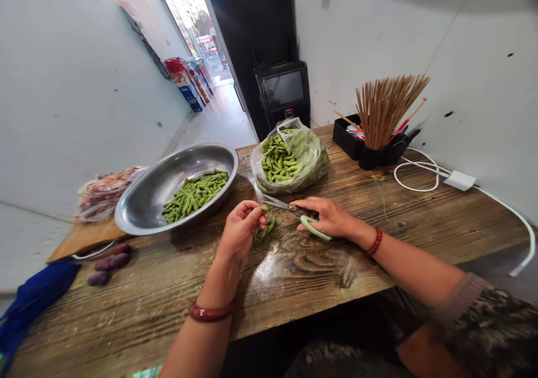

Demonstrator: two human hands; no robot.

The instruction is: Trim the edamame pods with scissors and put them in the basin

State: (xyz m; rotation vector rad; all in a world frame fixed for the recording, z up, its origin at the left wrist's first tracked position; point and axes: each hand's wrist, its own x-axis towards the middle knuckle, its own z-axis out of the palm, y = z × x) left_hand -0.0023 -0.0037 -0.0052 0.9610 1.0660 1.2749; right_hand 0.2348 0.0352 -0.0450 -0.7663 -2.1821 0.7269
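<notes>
Pinched in the fingers of my left hand (pixel 242 224) is a green edamame pod (pixel 266 207). My right hand (pixel 325 216) grips scissors (pixel 314 229) with pale green handles, their blades pointing left towards the pod. Below the blades, a few edamame pods (pixel 265 231) lie on the wooden table (pixel 319 277), partly behind my left hand. A wide metal basin (pixel 147 193) to the left holds a heap of pods (pixel 195 196). Just beyond my hands stands an open clear plastic bag (pixel 315 162) full of pods.
Several dark purple fruits (pixel 110 263) lie at the left near a blue cloth (pixel 42 288). A bagged bundle (pixel 107 193) rests behind the basin. At the back right are a holder of wooden skewers (pixel 384 114), a black box (pixel 348 137) and a white cable with an adapter (pixel 460 180).
</notes>
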